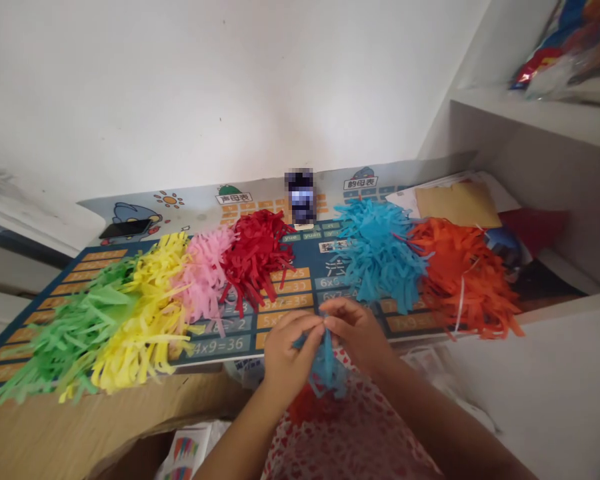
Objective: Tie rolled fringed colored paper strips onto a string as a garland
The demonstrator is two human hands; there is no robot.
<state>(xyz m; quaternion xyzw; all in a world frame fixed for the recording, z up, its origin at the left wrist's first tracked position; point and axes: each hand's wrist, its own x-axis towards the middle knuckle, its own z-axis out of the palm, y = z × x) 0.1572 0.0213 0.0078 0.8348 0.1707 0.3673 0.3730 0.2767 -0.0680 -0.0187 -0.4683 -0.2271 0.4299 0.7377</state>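
My left hand point(286, 353) and my right hand point(356, 328) meet near the desk's front edge, both pinched on a small bundle of blue paper strips point(325, 370) that hangs down between them. Behind my hands, piles of cut paper fringe lie in a row on a printed desk mat point(280, 293): green point(65, 333), yellow point(140, 320), pink point(205, 273), red point(255, 253), blue point(380, 253) and orange point(460, 273).
A small dark object point(301, 195) stands at the back of the mat against the white wall. A brown envelope point(455, 203) and books lie at the right under a white shelf point(540, 113). Red-patterned fabric point(340, 433) covers my lap.
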